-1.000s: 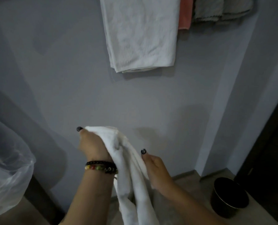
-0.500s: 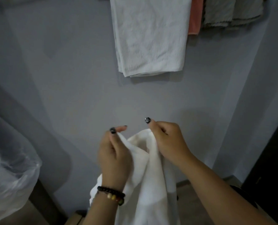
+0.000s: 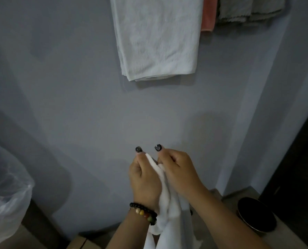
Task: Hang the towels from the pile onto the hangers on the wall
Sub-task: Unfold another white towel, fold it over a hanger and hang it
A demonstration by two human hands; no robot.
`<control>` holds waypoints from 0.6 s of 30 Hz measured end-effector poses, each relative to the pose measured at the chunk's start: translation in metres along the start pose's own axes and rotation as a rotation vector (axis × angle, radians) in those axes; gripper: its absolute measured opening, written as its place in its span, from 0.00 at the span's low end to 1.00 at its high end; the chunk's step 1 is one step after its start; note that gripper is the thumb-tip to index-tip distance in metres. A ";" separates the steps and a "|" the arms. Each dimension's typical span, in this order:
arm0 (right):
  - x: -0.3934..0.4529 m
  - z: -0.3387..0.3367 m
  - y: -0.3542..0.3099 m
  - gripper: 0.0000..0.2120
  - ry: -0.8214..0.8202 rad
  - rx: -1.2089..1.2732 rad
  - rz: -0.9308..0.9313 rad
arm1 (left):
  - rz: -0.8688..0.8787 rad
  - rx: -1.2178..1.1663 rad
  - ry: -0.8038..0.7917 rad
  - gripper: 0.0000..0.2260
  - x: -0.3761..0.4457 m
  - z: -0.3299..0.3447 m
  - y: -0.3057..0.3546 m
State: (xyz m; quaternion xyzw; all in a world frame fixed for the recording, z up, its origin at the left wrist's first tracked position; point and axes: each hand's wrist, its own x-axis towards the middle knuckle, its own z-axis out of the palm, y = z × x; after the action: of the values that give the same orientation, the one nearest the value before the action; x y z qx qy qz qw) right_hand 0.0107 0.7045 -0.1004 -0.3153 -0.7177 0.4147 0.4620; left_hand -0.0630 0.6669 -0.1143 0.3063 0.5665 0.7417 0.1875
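White towel [image 3: 169, 209] hangs bunched between both hands, low before the grey wall [image 3: 77, 105]; the left hand [image 3: 144, 178] and right hand [image 3: 178, 171] each pinch its top edge, side by side. Above, a white hung towel [image 3: 158, 38], a pink one [image 3: 208, 15] and grey ones [image 3: 248, 9] hang on the wall

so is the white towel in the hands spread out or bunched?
Bunched: white towel hangs gathered between left hand and right hand, both pinching its top edge.

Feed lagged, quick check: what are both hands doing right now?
Left hand: closed, gripping the white towel.
Right hand: closed, pinching the same towel's top edge.
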 end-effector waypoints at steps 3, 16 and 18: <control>-0.012 0.000 0.024 0.23 0.044 0.041 0.104 | -0.174 -0.066 0.124 0.22 0.004 0.006 0.002; -0.045 -0.061 0.122 0.26 0.070 -0.117 0.337 | -0.270 -0.103 0.411 0.21 0.053 -0.058 0.009; -0.040 -0.062 0.116 0.26 0.095 -0.109 0.324 | -0.245 -0.085 0.468 0.22 0.053 -0.059 0.006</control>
State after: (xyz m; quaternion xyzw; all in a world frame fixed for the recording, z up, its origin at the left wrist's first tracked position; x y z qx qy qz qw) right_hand 0.0908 0.7431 -0.2051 -0.4706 -0.6564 0.4288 0.4048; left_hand -0.1412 0.6553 -0.1063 0.0474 0.5955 0.7873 0.1526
